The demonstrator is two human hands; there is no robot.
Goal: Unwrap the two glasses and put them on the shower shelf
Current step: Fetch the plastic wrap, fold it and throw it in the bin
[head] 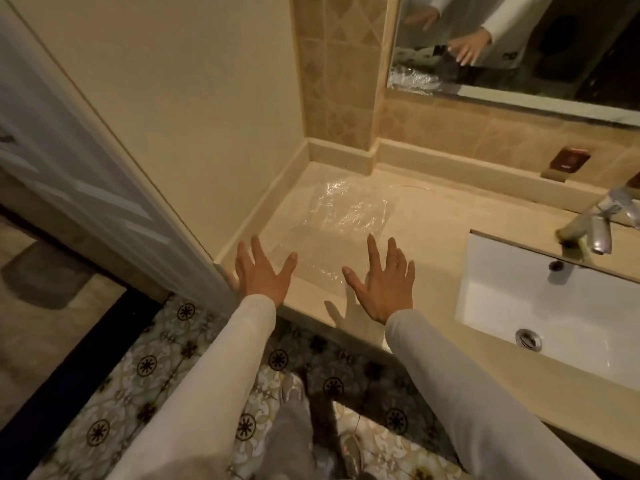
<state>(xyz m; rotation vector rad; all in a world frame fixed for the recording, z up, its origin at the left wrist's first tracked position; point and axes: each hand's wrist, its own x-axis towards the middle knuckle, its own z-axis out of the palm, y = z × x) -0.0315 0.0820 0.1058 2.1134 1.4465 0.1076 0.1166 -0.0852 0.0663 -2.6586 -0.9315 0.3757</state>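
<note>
A sheet of clear plastic wrap [341,211] lies flat and crinkled on the beige counter [422,216], in the corner by the wall. No glass is in view. My left hand [260,275] hovers over the counter's front left edge, fingers spread, holding nothing. My right hand [382,280] is spread over the near edge of the wrap, also with nothing in it. Both arms wear pale long sleeves.
A white sink [540,299] with a chrome tap [595,220] sits to the right. A mirror [519,46] hangs above the counter and reflects my hands. A small brown box [568,161] stands on the back ledge. A white door frame [104,188] is on the left, above patterned floor tiles [149,368].
</note>
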